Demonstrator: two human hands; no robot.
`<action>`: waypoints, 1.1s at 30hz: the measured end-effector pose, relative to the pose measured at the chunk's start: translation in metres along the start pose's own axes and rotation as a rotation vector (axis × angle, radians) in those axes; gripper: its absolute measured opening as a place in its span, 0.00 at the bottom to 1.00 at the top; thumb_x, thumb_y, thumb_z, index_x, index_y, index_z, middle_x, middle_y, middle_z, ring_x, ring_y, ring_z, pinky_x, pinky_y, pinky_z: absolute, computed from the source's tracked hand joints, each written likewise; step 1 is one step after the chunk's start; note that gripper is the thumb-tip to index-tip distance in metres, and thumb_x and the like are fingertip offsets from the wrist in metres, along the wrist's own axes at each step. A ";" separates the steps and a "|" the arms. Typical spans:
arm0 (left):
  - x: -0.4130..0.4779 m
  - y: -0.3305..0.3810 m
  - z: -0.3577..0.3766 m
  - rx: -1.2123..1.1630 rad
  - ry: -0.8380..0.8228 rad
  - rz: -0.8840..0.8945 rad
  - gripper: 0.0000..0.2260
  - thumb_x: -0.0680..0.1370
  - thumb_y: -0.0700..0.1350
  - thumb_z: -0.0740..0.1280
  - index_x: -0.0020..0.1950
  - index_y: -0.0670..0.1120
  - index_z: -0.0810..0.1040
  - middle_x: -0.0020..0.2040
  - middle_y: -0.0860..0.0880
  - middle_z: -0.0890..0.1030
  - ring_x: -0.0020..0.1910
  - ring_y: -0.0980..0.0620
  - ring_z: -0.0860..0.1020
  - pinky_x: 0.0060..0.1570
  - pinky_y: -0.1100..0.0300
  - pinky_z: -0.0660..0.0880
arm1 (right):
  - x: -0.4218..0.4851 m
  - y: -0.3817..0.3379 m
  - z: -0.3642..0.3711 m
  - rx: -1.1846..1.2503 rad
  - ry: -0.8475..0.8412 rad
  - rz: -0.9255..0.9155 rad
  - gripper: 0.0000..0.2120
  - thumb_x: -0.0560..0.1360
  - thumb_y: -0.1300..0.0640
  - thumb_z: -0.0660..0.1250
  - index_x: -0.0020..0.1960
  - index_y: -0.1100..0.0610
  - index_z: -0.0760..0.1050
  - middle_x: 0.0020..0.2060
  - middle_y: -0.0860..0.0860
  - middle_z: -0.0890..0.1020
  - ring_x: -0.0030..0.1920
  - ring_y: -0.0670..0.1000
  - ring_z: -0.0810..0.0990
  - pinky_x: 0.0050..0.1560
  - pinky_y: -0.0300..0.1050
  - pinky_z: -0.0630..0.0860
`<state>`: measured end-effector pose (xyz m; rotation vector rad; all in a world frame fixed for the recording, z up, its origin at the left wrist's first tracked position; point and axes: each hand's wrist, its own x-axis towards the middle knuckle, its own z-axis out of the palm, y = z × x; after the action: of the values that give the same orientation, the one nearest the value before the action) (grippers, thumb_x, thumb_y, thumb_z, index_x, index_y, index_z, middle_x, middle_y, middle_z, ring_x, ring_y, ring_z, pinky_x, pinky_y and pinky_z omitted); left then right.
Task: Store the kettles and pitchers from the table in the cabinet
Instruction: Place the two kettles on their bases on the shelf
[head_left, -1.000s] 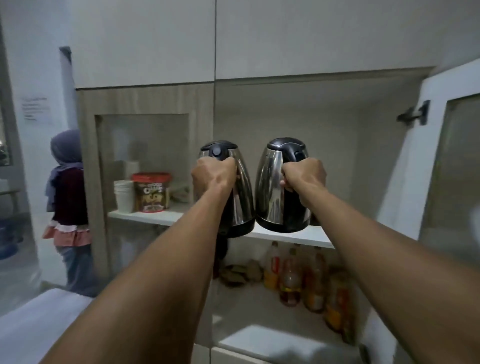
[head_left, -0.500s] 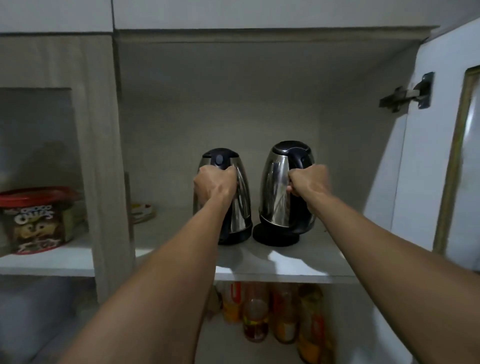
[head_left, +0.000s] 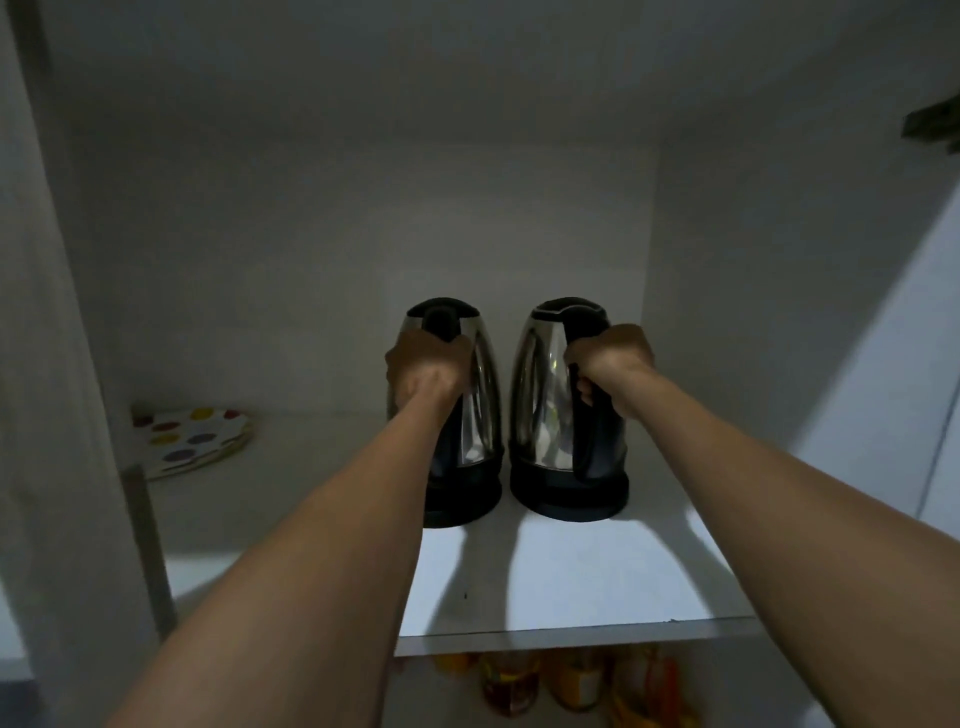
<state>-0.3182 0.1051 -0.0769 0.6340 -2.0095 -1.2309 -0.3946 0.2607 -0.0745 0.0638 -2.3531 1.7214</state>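
Two steel kettles with black lids, handles and bases stand upright side by side, deep on the white cabinet shelf (head_left: 571, 587). My left hand (head_left: 428, 366) is closed around the handle of the left kettle (head_left: 480, 405). My right hand (head_left: 608, 358) grips the black handle of the right kettle (head_left: 540, 395). Both bases rest on the shelf, a narrow gap between them. The cabinet interior is dim.
A stack of polka-dot plates (head_left: 195, 439) lies at the shelf's left back. A vertical cabinet panel (head_left: 57, 415) bounds the left side. The open door (head_left: 904, 395) with its hinge (head_left: 935, 127) is at right. Several bottles (head_left: 561, 680) stand on the shelf below.
Both kettles have moved from the shelf's front edge further back into the cabinet and now sit on the shelf. The view has closed in on the compartment.
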 end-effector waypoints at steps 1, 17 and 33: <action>0.000 0.002 0.001 0.015 -0.028 0.010 0.18 0.75 0.50 0.65 0.54 0.37 0.81 0.50 0.39 0.84 0.45 0.41 0.84 0.38 0.57 0.79 | 0.002 -0.001 0.001 -0.008 -0.007 -0.003 0.02 0.68 0.64 0.67 0.40 0.63 0.76 0.26 0.59 0.77 0.19 0.55 0.73 0.26 0.44 0.73; -0.041 -0.008 -0.020 0.078 0.150 -0.087 0.10 0.74 0.42 0.65 0.48 0.38 0.81 0.45 0.39 0.84 0.41 0.39 0.84 0.37 0.52 0.81 | -0.032 0.014 -0.020 0.009 -0.005 0.009 0.04 0.68 0.64 0.65 0.41 0.62 0.78 0.26 0.56 0.79 0.21 0.54 0.75 0.28 0.46 0.78; -0.097 -0.109 0.022 -0.021 0.231 0.056 0.13 0.72 0.42 0.72 0.57 0.44 0.81 0.51 0.43 0.75 0.52 0.42 0.74 0.47 0.55 0.71 | -0.094 0.117 0.023 0.050 0.294 0.062 0.20 0.64 0.46 0.79 0.43 0.60 0.80 0.49 0.59 0.78 0.52 0.63 0.80 0.54 0.56 0.80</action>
<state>-0.2665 0.1387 -0.2107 0.6729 -1.8088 -1.0912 -0.3262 0.2665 -0.2100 -0.2401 -2.1190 1.6868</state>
